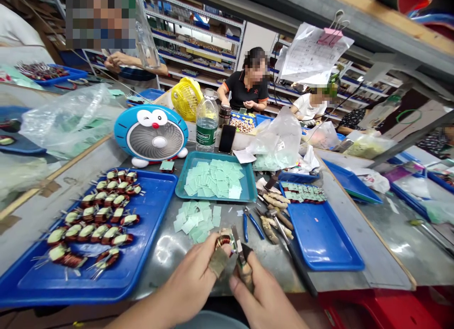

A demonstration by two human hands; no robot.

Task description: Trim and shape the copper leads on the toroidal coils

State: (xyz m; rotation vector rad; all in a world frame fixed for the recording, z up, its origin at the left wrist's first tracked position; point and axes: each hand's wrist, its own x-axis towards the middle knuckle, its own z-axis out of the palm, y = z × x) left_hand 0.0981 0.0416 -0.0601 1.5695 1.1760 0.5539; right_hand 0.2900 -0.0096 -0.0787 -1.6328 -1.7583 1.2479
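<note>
My left hand (198,267) is closed on a coil (222,242), a ring wound with copper wire, and a brownish finger wrap (217,262) covers one of its fingers. In my right hand (260,284) is a hand tool (238,244) with a flat metal blade and a wrapped handle; its exact kind is unclear. The blade is up against the coil's right side, where a pale piece partly shows. Just beyond the hands lie loose light green square sheets (196,222) and blue-handled pliers (251,223).
At left, a blue tray (149,225) carries rows of coils. A teal tray (180,189) holds green sheets, with a blue cartoon fan (156,136) and a bottle (206,130) behind. Tools (280,220) and another blue tray (326,236) lie at right. Co-workers (248,90) sit across.
</note>
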